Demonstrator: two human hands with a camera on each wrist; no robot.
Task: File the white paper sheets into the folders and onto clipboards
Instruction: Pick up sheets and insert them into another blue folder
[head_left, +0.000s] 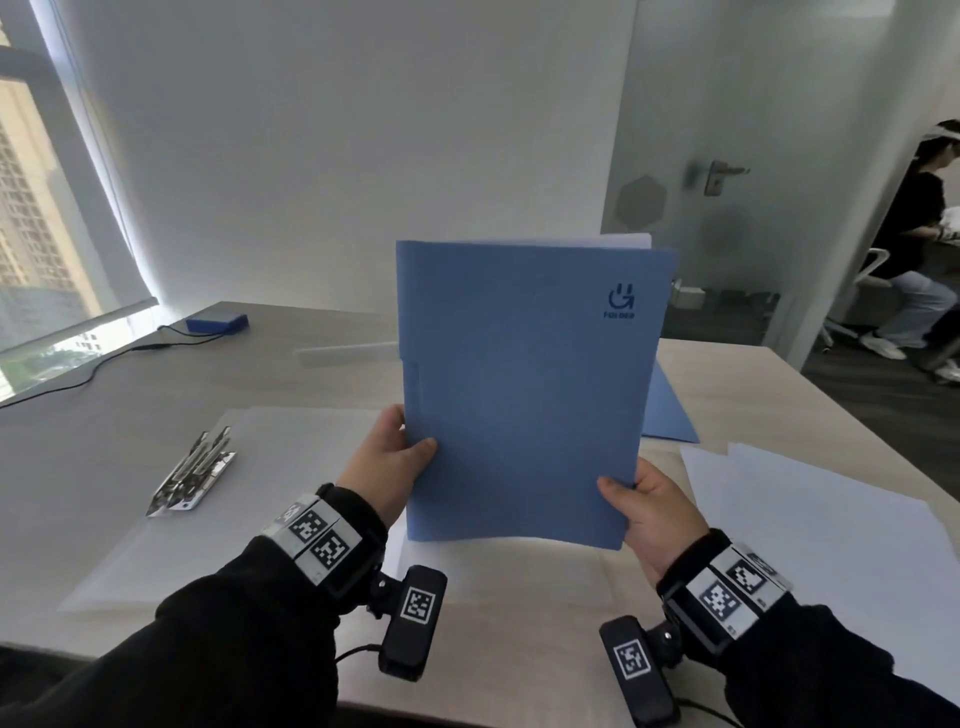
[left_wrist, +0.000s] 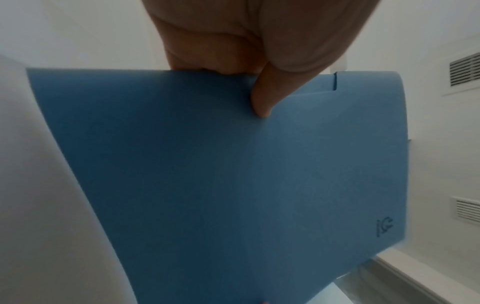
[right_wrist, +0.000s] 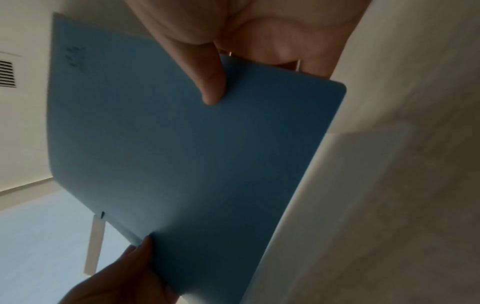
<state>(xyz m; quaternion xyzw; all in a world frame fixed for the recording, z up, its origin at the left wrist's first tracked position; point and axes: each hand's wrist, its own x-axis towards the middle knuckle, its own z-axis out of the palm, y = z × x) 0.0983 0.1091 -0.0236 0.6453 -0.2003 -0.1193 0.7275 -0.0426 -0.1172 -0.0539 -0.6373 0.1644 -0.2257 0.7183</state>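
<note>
A person stands at a pale table (head_left: 727, 395) holding a blue folder (head_left: 524, 395) upright in front of them, lifted clear of the tabletop. Its long axis runs nearly vertical, leaning a little to the right at the top. The printed cover, with a dark logo near the upper right corner, faces the person. A thin band of white paper sheets (head_left: 613, 241) shows above the folder's top edge.

The left hand (head_left: 387, 462) grips the folder's left edge low down, thumb pressed on the cover and fingers curled behind. The right hand (head_left: 649, 509) pinches the lower right corner the same way, thumb in front. The left wrist view shows the left thumb (left_wrist: 262, 96) flat on the blue cover (left_wrist: 233, 185); the right wrist view shows the right thumb (right_wrist: 213, 82) doing likewise on the folder (right_wrist: 182, 154).

The folder's bottom edge hangs just above a translucent clipboard (head_left: 260, 519) lying flat on the table, with metal clips (head_left: 192, 478) stacked at its left edge. A loose stack of white paper (head_left: 810, 530) lies to the right, near the right hand. A second blue folder (head_left: 670, 410) lies flat behind the raised one. Farther back on the left sit a small blue box (head_left: 217, 323) and its black cable (head_left: 104, 358), well apart from the hands.
</note>
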